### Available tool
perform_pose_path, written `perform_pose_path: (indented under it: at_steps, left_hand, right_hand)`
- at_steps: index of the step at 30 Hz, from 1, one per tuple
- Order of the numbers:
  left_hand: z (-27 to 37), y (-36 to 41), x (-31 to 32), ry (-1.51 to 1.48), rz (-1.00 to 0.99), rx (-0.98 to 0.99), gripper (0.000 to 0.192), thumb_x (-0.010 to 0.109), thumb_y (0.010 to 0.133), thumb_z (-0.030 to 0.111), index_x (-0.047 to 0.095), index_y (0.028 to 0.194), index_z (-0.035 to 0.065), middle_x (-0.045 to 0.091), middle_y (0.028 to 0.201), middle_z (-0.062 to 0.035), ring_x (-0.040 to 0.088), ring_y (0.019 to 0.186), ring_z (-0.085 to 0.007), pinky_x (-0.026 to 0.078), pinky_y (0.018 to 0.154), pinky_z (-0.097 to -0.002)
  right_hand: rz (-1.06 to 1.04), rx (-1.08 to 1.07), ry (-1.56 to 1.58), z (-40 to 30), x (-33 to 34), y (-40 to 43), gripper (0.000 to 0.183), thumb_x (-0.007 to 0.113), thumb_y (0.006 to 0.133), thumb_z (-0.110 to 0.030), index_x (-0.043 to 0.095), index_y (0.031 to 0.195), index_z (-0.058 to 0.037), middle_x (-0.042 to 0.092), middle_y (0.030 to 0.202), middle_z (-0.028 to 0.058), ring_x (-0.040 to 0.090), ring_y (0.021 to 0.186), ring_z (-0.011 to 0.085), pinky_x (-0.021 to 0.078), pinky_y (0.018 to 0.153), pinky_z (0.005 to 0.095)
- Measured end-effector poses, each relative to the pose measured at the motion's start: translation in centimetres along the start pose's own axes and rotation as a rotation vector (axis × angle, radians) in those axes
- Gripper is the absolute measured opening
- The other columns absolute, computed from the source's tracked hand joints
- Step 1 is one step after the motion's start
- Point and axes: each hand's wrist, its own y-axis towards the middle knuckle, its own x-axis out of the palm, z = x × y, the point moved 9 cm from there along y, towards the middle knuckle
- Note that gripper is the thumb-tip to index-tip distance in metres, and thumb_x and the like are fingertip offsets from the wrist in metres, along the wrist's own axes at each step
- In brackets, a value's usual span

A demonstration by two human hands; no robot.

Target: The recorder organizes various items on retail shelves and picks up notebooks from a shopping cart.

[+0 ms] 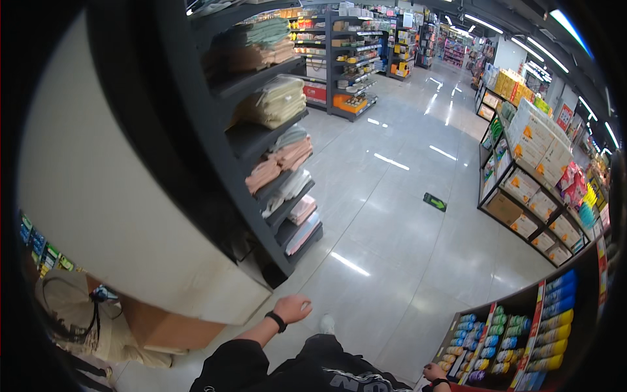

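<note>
My left hand [292, 308] is in front of my body at the lower middle, with a black band on its wrist. Its fingers are loosely bent, and nothing shows in it. Low on the right, my right hand [433, 372] is beside a shelf of small coloured cans or bottles [490, 343]; its fingers are too small to read. A red edge shows near that wrist. Below me are my black clothing [318, 362] and one light shoe [327, 324] on the grey tiled floor [372, 294].
A white pillar [147, 206] stands close on the left, beside dark shelves of folded towels [284, 161]. A person in beige [117, 338] is at the lower left near a brown cardboard box [166, 323]. Boxed goods [534, 142] fill a rack at right. A green arrow sign [435, 202] marks the floor.
</note>
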Motion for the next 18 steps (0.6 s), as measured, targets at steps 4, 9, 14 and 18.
perform_pose_path:
  at_steps: [4, 9, 14, 18]
  left_hand:
    - [6.4, 13.9, -13.2, -0.026, 0.379, 0.33, 0.025, 0.067, 0.087, 0.024, 0.071, 0.105, 0.0079, 0.071, 0.108, -0.0129, 0.068, 0.099, -0.032, 0.055, 0.087, -0.0426]
    - [12.2, 23.4, -25.7, -0.032, 0.579, 0.456, 0.022, 0.067, 0.087, 0.013, 0.07, 0.108, 0.0055, 0.071, 0.109, -0.0144, 0.068, 0.099, -0.0323, 0.055, 0.086, -0.041]
    - [18.9, 32.5, -34.4, 0.189, 0.684, 0.64, 0.019, 0.067, 0.086, 0.013, 0.07, 0.104, 0.0058, 0.071, 0.103, -0.0108, 0.069, 0.091, -0.0298, 0.055, 0.08, -0.0397]
    - [22.5, 40.2, -37.3, 0.348, 0.562, 0.645, 0.021, 0.068, 0.084, 0.011, 0.07, 0.105, 0.007, 0.072, 0.104, -0.0094, 0.069, 0.091, -0.0276, 0.054, 0.08, -0.0388]
  right_hand:
    - [-0.059, 0.12, 0.095, -5.2, -8.6, 3.6, 0.032, 0.059, 0.089, -0.017, 0.07, 0.113, 0.0011, 0.075, 0.096, 0.0181, 0.075, 0.084, 0.0262, 0.0578, 0.08, 0.0364]
    - [0.06, -0.079, 0.229, -19.7, -19.0, 8.2, 0.031, 0.058, 0.092, -0.014, 0.066, 0.116, 0.0038, 0.075, 0.096, 0.0172, 0.074, 0.083, 0.0256, 0.0576, 0.078, 0.0362]
    - [-0.055, -0.257, 0.063, -25.8, -23.0, 20.6, 0.03, 0.06, 0.088, -0.02, 0.071, 0.111, -0.0035, 0.074, 0.098, 0.0191, 0.072, 0.094, 0.0335, 0.0562, 0.084, 0.041]
    - [0.011, -0.451, 0.022, -35.1, -33.0, 30.2, 0.03, 0.06, 0.088, -0.02, 0.071, 0.11, -0.0025, 0.074, 0.1, 0.0203, 0.071, 0.093, 0.0354, 0.0562, 0.084, 0.0434]
